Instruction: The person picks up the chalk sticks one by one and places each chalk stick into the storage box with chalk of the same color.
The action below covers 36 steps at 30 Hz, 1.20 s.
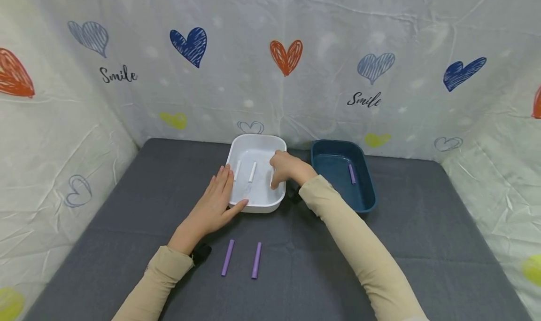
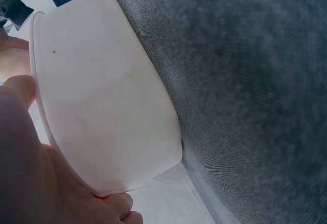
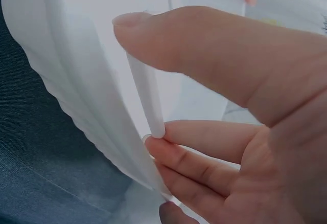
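My right hand (image 1: 289,167) pinches a white stick (image 3: 147,96) inside the white tub (image 1: 259,199); my left hand (image 1: 214,205), fingers straight, rests on its rim, seemingly as a steady. Purple sticks (image 1: 256,261) lie at the tub's near side, a blue box (image 1: 334,155) to its right.

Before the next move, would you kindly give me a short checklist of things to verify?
1. Left hand on the white tray: ok, it touches the rim.
2. Right hand on a white stick: ok, thumb and fingers meet it inside the tray.
3. Firmness of that hold: cannot tell.
4. Other white sticks apart from each other: ok, two lie in the tray.
5. Purple sticks gathered in one place: not ok, two lie on the table, one in the blue tray.
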Tool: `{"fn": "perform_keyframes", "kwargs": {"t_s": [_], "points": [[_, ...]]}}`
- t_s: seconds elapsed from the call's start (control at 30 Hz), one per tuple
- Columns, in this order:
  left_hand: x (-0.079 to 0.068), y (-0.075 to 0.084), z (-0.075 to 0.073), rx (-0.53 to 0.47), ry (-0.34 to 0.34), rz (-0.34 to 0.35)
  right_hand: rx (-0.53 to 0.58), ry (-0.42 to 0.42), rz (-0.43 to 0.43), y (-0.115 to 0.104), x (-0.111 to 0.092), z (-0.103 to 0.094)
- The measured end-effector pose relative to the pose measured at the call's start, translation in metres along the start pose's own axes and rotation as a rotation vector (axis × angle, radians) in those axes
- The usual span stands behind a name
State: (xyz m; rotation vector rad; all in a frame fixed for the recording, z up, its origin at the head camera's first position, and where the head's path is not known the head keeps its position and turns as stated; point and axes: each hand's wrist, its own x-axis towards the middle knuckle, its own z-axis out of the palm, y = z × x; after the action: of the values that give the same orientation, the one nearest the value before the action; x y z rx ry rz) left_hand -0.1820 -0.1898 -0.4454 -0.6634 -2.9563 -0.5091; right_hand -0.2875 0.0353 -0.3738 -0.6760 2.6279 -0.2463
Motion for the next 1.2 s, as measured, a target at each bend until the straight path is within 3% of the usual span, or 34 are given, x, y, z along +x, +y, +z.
{"fn": "perform_keyframes", "kwargs": {"t_s": [0.33,0.87,1.2], "points": [[0.001,0.000,0.002,0.000,-0.005,-0.002,-0.111,0.021,0.097,-0.004,0.009,0.008],[0.000,-0.003,0.003,0.022,0.013,0.006,-0.273,0.041,0.085,0.002,0.020,0.022],[0.001,-0.003,0.004,0.022,0.011,0.005,-0.310,0.065,0.080,0.005,0.023,0.027]]}}
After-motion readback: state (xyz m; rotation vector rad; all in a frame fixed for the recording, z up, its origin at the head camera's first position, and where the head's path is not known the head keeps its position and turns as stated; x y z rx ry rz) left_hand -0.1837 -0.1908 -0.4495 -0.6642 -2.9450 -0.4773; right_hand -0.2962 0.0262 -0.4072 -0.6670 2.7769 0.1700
